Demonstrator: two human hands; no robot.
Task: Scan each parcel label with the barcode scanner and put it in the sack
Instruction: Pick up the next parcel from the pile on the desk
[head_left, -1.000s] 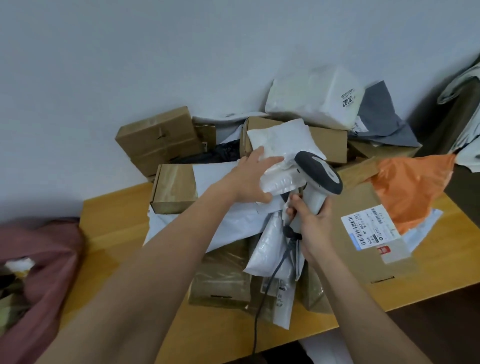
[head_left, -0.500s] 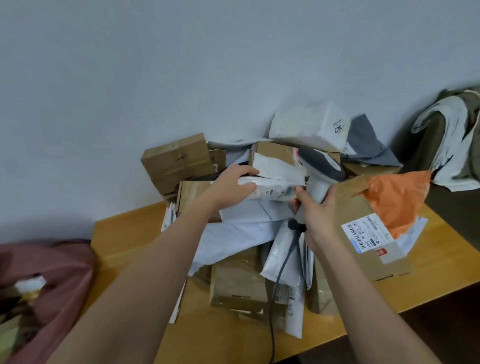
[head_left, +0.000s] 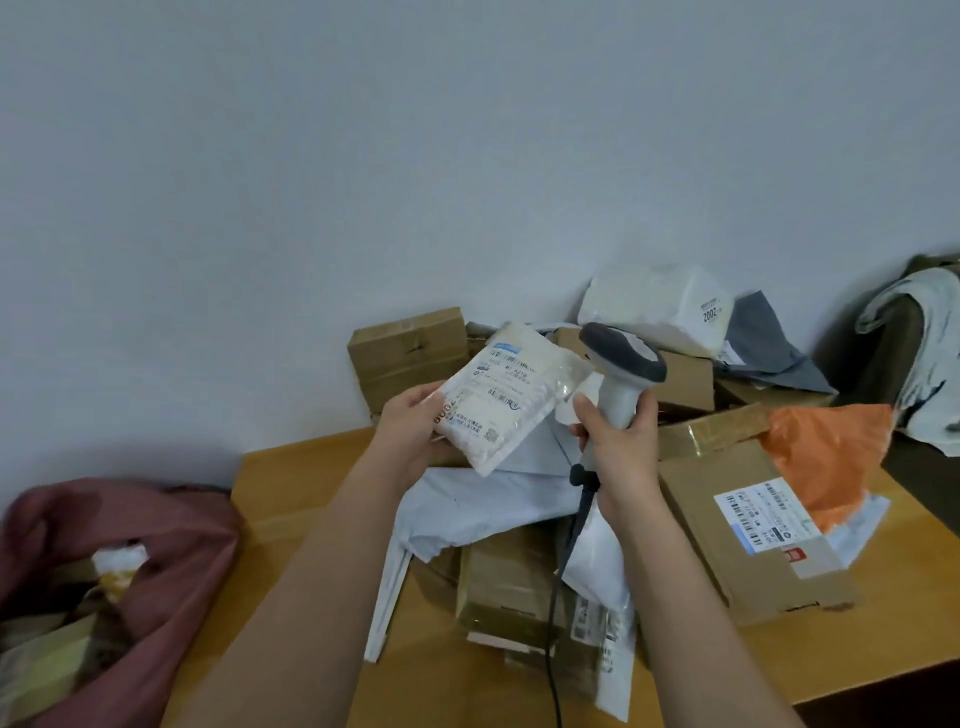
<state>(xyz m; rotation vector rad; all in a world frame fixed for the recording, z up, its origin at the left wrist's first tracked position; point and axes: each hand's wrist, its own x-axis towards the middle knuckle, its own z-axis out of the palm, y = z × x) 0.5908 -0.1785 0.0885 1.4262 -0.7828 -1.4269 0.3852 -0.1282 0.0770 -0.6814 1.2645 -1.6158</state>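
- Parcel (head_left: 506, 397), white, label up, gripped in left hand (head_left: 410, 434) above the pile.
- Right hand (head_left: 621, 441) fingers wrapped round barcode scanner (head_left: 621, 374) beside it.
- Boxes (head_left: 748, 530), mailers crowd wooden table (head_left: 291, 499); sack (head_left: 171, 561) lower left.

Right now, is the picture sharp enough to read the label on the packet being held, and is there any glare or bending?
Head view: the packet in the left hand shows barcodes but its print is too soft to read; the scanner in the right hand is fairly crisp; light is dim and even, with no glare; the sack at the left edge looks smeared, and the wide lens bends the table edges.
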